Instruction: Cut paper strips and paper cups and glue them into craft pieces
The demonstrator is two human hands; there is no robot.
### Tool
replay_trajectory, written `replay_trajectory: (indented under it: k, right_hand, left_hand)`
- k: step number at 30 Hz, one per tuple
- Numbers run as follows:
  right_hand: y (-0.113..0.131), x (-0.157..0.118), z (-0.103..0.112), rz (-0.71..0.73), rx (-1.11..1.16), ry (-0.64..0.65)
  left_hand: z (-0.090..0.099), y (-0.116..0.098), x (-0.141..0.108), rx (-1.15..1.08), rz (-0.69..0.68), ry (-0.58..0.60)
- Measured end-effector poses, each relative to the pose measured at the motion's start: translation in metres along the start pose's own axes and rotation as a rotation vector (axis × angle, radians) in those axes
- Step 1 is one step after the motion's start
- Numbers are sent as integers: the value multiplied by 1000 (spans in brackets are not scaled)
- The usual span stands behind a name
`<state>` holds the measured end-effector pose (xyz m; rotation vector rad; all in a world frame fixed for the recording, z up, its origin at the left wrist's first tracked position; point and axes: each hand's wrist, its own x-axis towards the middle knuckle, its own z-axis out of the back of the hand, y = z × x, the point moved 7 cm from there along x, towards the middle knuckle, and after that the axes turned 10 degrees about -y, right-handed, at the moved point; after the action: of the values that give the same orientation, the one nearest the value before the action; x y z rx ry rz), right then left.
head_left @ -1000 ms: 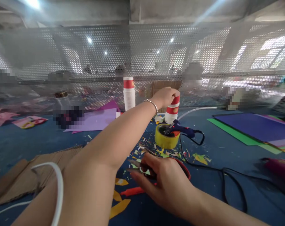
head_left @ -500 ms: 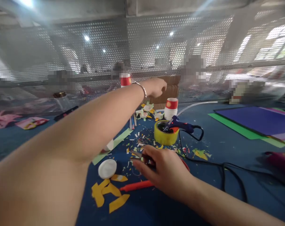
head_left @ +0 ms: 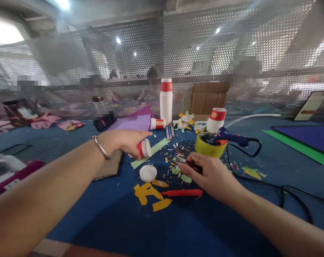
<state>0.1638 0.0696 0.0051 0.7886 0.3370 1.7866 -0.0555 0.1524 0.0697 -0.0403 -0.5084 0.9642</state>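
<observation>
My left hand [head_left: 128, 142], with a bracelet at the wrist, has its fingers around a red and white paper cup [head_left: 144, 149] that lies tilted over a pale green paper strip [head_left: 159, 147]. My right hand [head_left: 204, 167] is closed on scissors [head_left: 190, 164], blades pointing left above paper scraps. Between the hands and nearer to me are a white round lid-like piece [head_left: 148, 173], yellow paper cutouts [head_left: 162, 205] and a red marker [head_left: 183, 193]. A blue glue gun [head_left: 231, 136] rests on a yellow tape roll [head_left: 210, 146].
A tall cup stack [head_left: 166, 103] stands at the back, a lying cup [head_left: 158, 124] beside it. A shorter stack [head_left: 216, 119] is behind the tape. Corrugated cardboard [head_left: 108, 167] lies under my left forearm. A black cable [head_left: 269, 185] crosses the right; coloured sheets [head_left: 306, 139] lie far right.
My left hand has come back from reaching far forward, moved left and down, and is now around the cup. The view has turned left. My right hand still holds the scissors.
</observation>
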Motion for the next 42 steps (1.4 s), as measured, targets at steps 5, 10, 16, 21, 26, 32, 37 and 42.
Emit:
replay_trajectory:
  k: [5,10,16,21,26,32,37,42]
  right_hand:
    - [-2,-1,3,7,34,-46]
    - [-4,0,8,-42,202,-106]
    - [1,0,24,-24,437,-233]
    - [4,-3,30,5,485,-284]
    - [1,-3,37,43,439,-376]
    - [-7,-3,41,-10,386,-491]
    - [-3,-1,39,22,402,-448]
    - [1,-6,48,58,385,-490]
  left_hand:
    - [-4,21,-15,147,184,139]
    - [11,-29,-9,-442,196,-104]
    - [-44,-76,-28,-1174,522,-78]
    - [-74,-85,-42,-1213,588,-31]
    - [-76,-86,-48,-1111,496,-73]
    - [-57,-83,-50,-721,326,-224]
    - [-50,-85,-52,-747,306,-284]
    - [-60,-84,-53,-1183,414,-209]
